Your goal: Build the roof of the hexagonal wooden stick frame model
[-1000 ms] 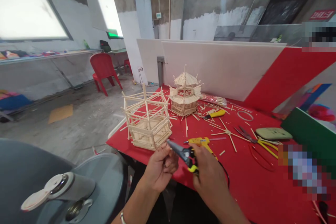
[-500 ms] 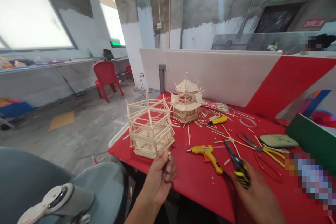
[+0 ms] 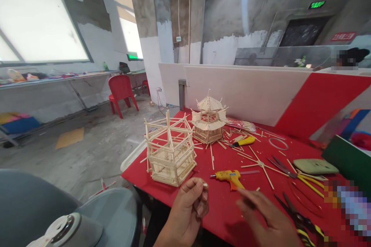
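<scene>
My left hand [image 3: 189, 208] is closed in a pinch on a short piece of wooden stick [image 3: 205, 185], held just in front of the red table's near edge. It is close to the open hexagonal stick frame [image 3: 171, 154]. My right hand [image 3: 266, 220] is open and holds nothing. Its fingers stretch out low over the table, a little short of the yellow glue gun [image 3: 228, 176]. The black and yellow pliers [image 3: 301, 224] lie on the table to the right of that hand. A finished stick pagoda [image 3: 209, 121] stands further back.
Loose sticks, a yellow-handled knife [image 3: 245, 141], a star of sticks [image 3: 261, 164], yellow scissors [image 3: 290, 170], a pale flat case [image 3: 315, 166] and a ring [image 3: 278, 143] lie on the red table [image 3: 220, 204]. A green board [image 3: 348, 158] stands right, a grey round object [image 3: 95, 216] near left.
My right hand has put the pliers down on the table at the right and now moves open toward the glue gun. My left hand still pinches the stick piece.
</scene>
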A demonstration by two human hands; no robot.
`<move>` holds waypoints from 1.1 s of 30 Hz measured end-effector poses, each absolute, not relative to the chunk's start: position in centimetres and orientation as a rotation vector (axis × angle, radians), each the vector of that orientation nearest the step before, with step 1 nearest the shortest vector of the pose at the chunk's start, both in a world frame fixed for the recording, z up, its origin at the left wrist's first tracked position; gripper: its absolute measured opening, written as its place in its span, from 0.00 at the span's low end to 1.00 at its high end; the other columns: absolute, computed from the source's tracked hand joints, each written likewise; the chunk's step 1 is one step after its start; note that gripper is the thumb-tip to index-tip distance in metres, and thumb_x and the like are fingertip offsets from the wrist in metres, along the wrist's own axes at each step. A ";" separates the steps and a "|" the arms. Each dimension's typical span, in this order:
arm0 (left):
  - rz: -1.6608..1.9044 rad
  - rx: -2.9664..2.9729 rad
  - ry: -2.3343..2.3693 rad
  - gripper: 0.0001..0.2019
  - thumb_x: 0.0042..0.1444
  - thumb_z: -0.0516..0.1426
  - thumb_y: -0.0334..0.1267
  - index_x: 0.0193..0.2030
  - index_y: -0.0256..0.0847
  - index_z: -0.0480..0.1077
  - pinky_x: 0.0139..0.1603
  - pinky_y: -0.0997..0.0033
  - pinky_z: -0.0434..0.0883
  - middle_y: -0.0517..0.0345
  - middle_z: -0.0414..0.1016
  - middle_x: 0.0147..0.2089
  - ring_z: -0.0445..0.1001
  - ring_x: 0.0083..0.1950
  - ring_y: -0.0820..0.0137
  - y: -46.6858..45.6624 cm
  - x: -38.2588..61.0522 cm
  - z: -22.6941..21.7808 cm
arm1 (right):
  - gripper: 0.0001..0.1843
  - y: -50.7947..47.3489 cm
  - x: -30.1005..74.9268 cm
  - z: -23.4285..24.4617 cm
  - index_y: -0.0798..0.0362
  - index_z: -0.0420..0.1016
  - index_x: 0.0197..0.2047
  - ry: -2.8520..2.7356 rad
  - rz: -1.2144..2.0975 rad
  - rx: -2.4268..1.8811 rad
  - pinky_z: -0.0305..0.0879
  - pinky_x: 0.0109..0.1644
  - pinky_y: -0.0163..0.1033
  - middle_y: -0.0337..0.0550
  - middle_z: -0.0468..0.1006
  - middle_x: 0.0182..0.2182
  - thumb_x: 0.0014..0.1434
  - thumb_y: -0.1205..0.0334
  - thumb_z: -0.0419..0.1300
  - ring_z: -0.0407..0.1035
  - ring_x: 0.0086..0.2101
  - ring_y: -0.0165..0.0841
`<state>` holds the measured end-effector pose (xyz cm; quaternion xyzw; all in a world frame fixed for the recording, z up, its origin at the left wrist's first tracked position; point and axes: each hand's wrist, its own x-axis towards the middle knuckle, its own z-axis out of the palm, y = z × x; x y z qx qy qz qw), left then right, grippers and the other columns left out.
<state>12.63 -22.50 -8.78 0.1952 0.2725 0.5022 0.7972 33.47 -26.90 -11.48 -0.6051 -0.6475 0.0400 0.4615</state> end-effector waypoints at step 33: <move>1.082 0.645 0.740 0.16 0.41 0.73 0.44 0.31 0.34 0.79 0.14 0.83 0.65 0.57 0.76 0.22 0.72 0.18 0.76 -21.9 7.2 -6.2 | 0.19 -21.8 38.2 -17.0 0.52 0.80 0.45 -1.769 0.334 -2.179 0.71 0.45 0.48 0.54 0.82 0.40 0.54 0.56 0.54 0.77 0.41 0.48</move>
